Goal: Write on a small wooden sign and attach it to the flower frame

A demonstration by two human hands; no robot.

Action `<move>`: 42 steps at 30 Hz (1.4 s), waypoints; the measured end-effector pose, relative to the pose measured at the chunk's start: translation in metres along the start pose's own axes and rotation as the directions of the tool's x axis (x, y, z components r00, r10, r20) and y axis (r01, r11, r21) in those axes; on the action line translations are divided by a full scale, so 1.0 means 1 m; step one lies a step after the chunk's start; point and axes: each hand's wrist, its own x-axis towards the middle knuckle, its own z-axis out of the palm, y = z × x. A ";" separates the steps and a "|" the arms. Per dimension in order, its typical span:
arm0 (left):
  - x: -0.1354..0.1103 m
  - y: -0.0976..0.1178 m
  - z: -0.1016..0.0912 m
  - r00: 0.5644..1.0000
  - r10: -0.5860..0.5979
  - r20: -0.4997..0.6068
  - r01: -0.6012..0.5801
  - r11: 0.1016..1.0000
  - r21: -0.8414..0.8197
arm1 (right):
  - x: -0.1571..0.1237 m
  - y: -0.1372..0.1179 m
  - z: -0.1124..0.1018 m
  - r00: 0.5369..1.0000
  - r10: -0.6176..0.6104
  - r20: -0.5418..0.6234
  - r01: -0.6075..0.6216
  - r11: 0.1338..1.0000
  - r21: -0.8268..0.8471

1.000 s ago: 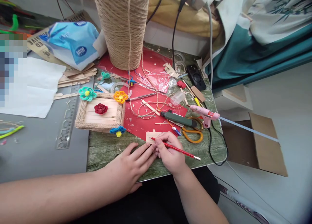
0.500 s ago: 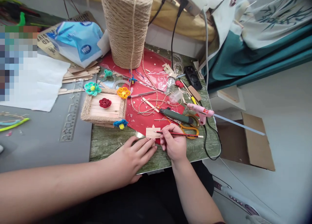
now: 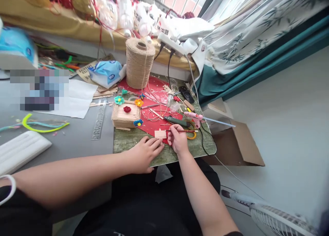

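My right hand is closed around a red-and-black pencil, whose tip points left at the right edge of a small pale wooden piece. The piece has thin lines across it and lies near the table's front edge. My left hand rests flat with fingers extended, fingertips at the near edge of the piece. Up and left of it stands a twine-wrapped stick box, with a dark red rose on top and coloured flowers at its corners.
Beyond the pencil lie a green cutter-like tool, orange-handled scissors and a pink glue gun. A twine spool stands behind. A clear ruler lies left, and an open cardboard box sits right, below the table.
The view has drawn back and tilted up, so the window and shelf now show. The pencil tip has shifted slightly toward the piece's right edge. My left hand stays at the piece.
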 end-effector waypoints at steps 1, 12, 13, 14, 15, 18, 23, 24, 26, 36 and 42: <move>-0.001 0.000 0.000 1.000 0.003 -0.004 -0.003 1.000 0.008 | 0.001 0.000 0.000 1.000 -0.005 -0.001 0.005 1.000 0.007; -0.009 -0.001 0.009 0.997 0.020 -0.079 -0.020 1.000 0.001 | 0.001 0.002 0.008 0.998 -0.054 0.029 0.055 0.997 -0.056; -0.010 -0.001 0.009 0.996 0.022 -0.087 -0.022 1.000 0.001 | 0.001 0.003 0.009 0.998 -0.059 0.035 0.061 0.996 -0.065; -0.010 -0.001 0.009 0.995 0.023 -0.095 -0.023 1.000 0.001 | 0.000 0.003 0.010 0.997 -0.063 0.039 0.066 0.995 -0.074; -0.011 -0.001 0.010 0.995 0.025 -0.101 -0.025 1.000 0.001 | 0.000 0.003 0.011 0.997 -0.066 0.042 0.070 0.994 -0.081; -0.011 -0.001 0.014 0.993 0.024 -0.113 -0.024 1.000 0.001 | 0.000 0.005 0.010 0.997 -0.072 0.040 0.076 0.992 -0.097; -0.010 -0.002 0.019 0.995 0.010 -0.101 -0.013 1.000 -0.027 | 0.000 0.006 0.009 0.997 -0.070 0.016 0.071 0.991 -0.115; -0.010 -0.003 0.019 0.995 0.013 -0.097 -0.017 0.999 -0.034 | 0.000 0.006 0.009 0.998 -0.069 0.011 0.070 0.990 -0.119; -0.009 -0.004 0.018 0.995 0.020 -0.096 -0.023 0.999 -0.037 | -0.001 0.007 0.010 0.998 -0.069 0.003 0.068 0.989 -0.128; -0.002 -0.006 0.012 0.999 0.016 -0.036 -0.017 1.000 -0.017 | -0.008 0.011 0.006 0.998 -0.056 0.001 0.056 0.982 -0.178; 0.002 -0.007 0.011 1.000 0.000 0.001 0.000 1.000 -0.031 | -0.013 0.000 0.010 0.979 -0.106 0.174 0.157 0.935 -0.319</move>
